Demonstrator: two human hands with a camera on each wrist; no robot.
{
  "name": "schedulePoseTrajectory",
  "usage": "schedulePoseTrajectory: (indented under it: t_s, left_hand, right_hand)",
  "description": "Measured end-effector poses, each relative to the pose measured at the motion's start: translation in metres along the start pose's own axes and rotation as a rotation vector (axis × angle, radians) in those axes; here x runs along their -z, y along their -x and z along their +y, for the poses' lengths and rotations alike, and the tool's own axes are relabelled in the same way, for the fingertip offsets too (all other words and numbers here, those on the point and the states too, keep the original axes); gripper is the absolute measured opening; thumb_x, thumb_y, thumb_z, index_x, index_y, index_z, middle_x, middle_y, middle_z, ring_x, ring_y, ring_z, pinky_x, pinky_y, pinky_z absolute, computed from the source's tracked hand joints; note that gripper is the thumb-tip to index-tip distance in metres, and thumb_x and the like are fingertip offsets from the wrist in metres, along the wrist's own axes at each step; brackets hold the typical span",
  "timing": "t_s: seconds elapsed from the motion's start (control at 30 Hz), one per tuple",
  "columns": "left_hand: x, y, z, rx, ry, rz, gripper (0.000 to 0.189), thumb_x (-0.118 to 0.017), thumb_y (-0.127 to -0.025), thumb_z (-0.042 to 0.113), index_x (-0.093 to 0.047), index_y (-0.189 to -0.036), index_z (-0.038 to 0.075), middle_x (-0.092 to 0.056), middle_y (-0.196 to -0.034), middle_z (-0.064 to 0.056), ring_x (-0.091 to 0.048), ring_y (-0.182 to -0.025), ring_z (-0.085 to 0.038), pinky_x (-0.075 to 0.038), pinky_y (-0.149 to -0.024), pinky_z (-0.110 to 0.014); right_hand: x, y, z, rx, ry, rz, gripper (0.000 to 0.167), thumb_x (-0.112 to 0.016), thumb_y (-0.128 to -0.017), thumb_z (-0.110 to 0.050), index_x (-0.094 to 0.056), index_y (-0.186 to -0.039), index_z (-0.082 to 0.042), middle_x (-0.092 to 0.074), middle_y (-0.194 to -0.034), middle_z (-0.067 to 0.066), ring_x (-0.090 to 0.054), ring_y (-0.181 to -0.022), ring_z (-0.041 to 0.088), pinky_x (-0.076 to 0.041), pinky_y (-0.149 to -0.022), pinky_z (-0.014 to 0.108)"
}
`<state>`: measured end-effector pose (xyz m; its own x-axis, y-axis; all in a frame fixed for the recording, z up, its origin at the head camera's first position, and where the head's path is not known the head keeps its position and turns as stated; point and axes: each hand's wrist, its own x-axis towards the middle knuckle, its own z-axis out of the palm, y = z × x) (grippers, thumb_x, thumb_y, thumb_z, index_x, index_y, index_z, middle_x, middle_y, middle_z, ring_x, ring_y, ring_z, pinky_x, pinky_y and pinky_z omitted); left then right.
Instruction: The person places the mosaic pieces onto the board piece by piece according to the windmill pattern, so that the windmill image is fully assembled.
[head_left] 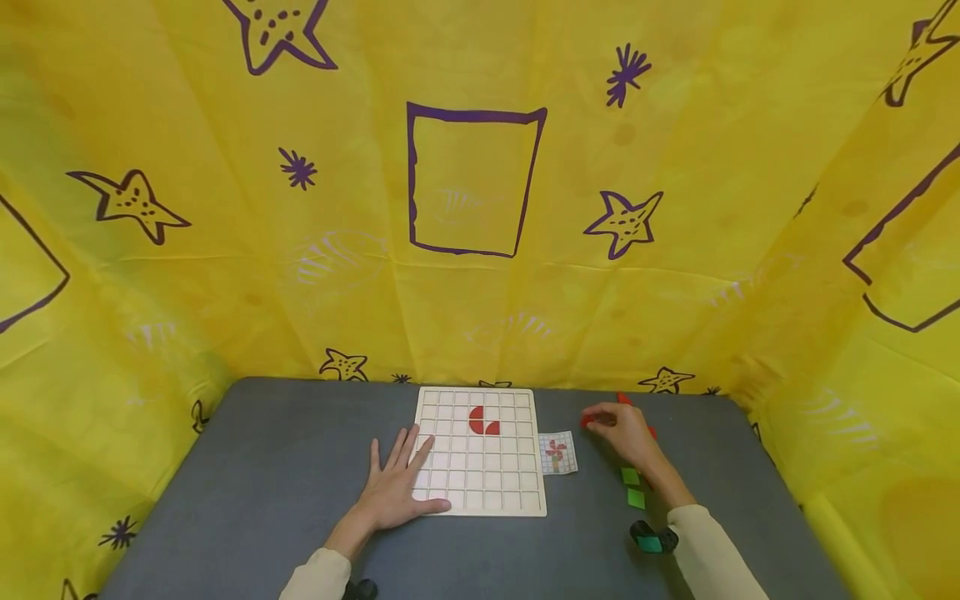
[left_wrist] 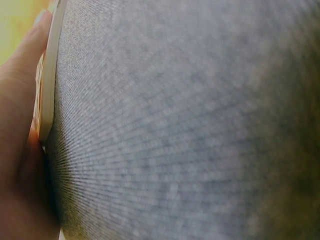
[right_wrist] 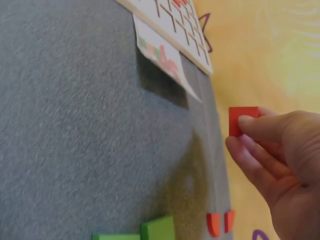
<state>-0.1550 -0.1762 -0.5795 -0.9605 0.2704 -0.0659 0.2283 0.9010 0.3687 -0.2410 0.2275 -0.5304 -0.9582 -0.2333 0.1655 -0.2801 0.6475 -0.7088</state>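
Note:
A pale grid board (head_left: 480, 492) lies on the grey table, with several red quarter-round pieces (head_left: 477, 420) set in its upper cells. My left hand (head_left: 393, 492) rests spread along the board's left edge, thumb at the near edge; in the left wrist view it shows beside the board's side (left_wrist: 48, 95). To the right of the board, my right hand (head_left: 621, 432) pinches a red block (right_wrist: 242, 120) between thumb and fingers, raised above the table. A small picture card (head_left: 558, 452) showing a red pinwheel on a grid lies against the board's right edge.
Two green squares (head_left: 636, 498) lie on the table near the right forearm. More red pieces (right_wrist: 213, 225) lie near the table's far edge, partly behind the right hand in the head view. A yellow patterned cloth (head_left: 480, 317) hangs behind the table and along both sides.

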Motion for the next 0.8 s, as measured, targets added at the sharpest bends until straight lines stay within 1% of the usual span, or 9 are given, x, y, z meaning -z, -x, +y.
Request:
schedulePoseTrajectory:
  t_s: [0.1,0.27,0.47,0.53,0.63,0.7,0.8]
  left_hand:
    - [0.001,0.0,0.001,-0.006,0.003,0.013,0.111,-0.06,-0.071,0.081,-0.028,-0.156,0.017,-0.007,-0.164,-0.014,-0.005,-0.149,-0.037,0.009,-0.108,-0.07]
    - [0.0,0.001,0.0,-0.011,0.0,0.02,0.111,-0.06,-0.072,0.081,-0.028,-0.156,0.016,-0.008,-0.164,-0.014,-0.006,-0.149,-0.037,0.008,-0.108,-0.07]
    - [-0.001,0.001,0.0,-0.02,0.007,0.036,0.11,-0.061,-0.071,0.08,-0.03,-0.155,0.015,-0.01,-0.163,-0.015,-0.008,-0.149,-0.038,0.008,-0.108,-0.07]
    - [-0.002,0.001,0.0,-0.024,0.016,0.046,0.11,-0.063,-0.071,0.079,-0.031,-0.154,0.014,-0.011,-0.163,-0.016,-0.009,-0.148,-0.039,0.008,-0.108,-0.071]
    - [-0.001,0.001,0.0,-0.018,0.012,0.042,0.11,-0.063,-0.071,0.079,-0.03,-0.155,0.015,-0.01,-0.163,-0.016,-0.008,-0.149,-0.038,0.009,-0.108,-0.07]
    - [0.0,0.001,0.001,-0.019,0.012,0.042,0.11,-0.063,-0.071,0.079,-0.031,-0.155,0.014,-0.011,-0.163,-0.016,-0.008,-0.148,-0.039,0.009,-0.108,-0.071]
    - [0.001,0.001,0.002,-0.013,0.004,0.031,0.11,-0.062,-0.072,0.079,-0.03,-0.155,0.015,-0.01,-0.163,-0.016,-0.008,-0.149,-0.039,0.007,-0.108,-0.071]
  right_hand:
    - [-0.001,-0.003,-0.004,0.011,-0.002,0.001,0.018,-0.073,-0.084,0.001,-0.074,-0.102,0.001,-0.074,-0.092,0.009,-0.07,-0.084,0.026,-0.057,-0.071,0.035]
    - [-0.004,-0.008,-0.008,0.029,-0.006,-0.016,0.018,-0.074,-0.084,0.0,-0.074,-0.101,0.001,-0.074,-0.094,0.01,-0.07,-0.085,0.026,-0.057,-0.073,0.035]
    - [-0.01,-0.014,-0.013,0.004,-0.034,-0.024,0.017,-0.074,-0.084,-0.002,-0.074,-0.101,0.002,-0.074,-0.092,0.01,-0.069,-0.084,0.025,-0.057,-0.073,0.034]
    - [-0.012,-0.016,-0.014,-0.007,-0.066,-0.05,0.019,-0.073,-0.086,-0.003,-0.073,-0.103,0.004,-0.074,-0.094,0.011,-0.07,-0.085,0.024,-0.057,-0.073,0.033]
    - [-0.015,-0.018,-0.017,-0.026,-0.112,-0.087,0.02,-0.072,-0.087,-0.003,-0.073,-0.105,0.006,-0.074,-0.095,0.013,-0.07,-0.085,0.023,-0.056,-0.074,0.03]
    - [-0.016,-0.019,-0.019,-0.021,-0.133,-0.107,0.02,-0.071,-0.087,-0.003,-0.072,-0.105,0.007,-0.073,-0.095,0.015,-0.07,-0.083,0.024,-0.056,-0.072,0.029]
    - [-0.018,-0.021,-0.022,-0.026,-0.14,-0.113,0.018,-0.072,-0.087,-0.002,-0.073,-0.103,0.006,-0.074,-0.094,0.016,-0.071,-0.082,0.025,-0.056,-0.07,0.027]
